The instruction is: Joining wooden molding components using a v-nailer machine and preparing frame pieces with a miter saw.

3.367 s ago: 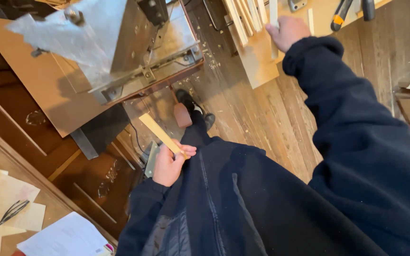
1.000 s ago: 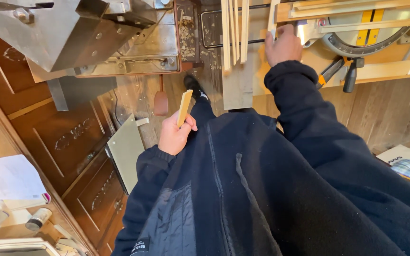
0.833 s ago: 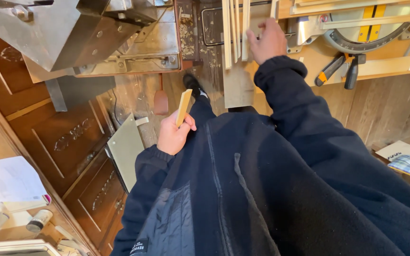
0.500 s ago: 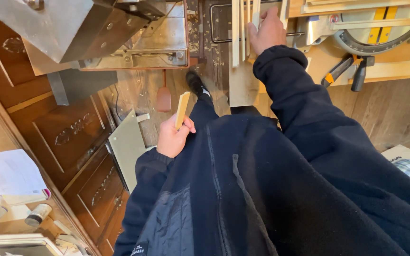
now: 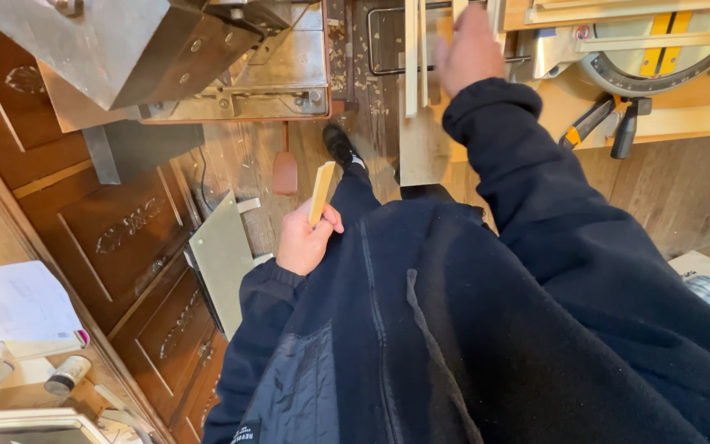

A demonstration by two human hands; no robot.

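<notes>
Since the earliest picture the view has swung toward 12 o'clock, bringing the mitre saw with its round grey base [image 5: 659, 57] into sight at 1 o'clock. The right hand [image 5: 470, 48] has slid from the saw's side leftward, toward 11 o'clock, onto the pale upright wooden strips [image 5: 414, 57] and now shows blurred. The left hand [image 5: 306, 238] has turned its short yellowish wooden stick [image 5: 320, 191] from slanting toward 10 o'clock to nearly upright, pointing toward 12 o'clock.
</notes>
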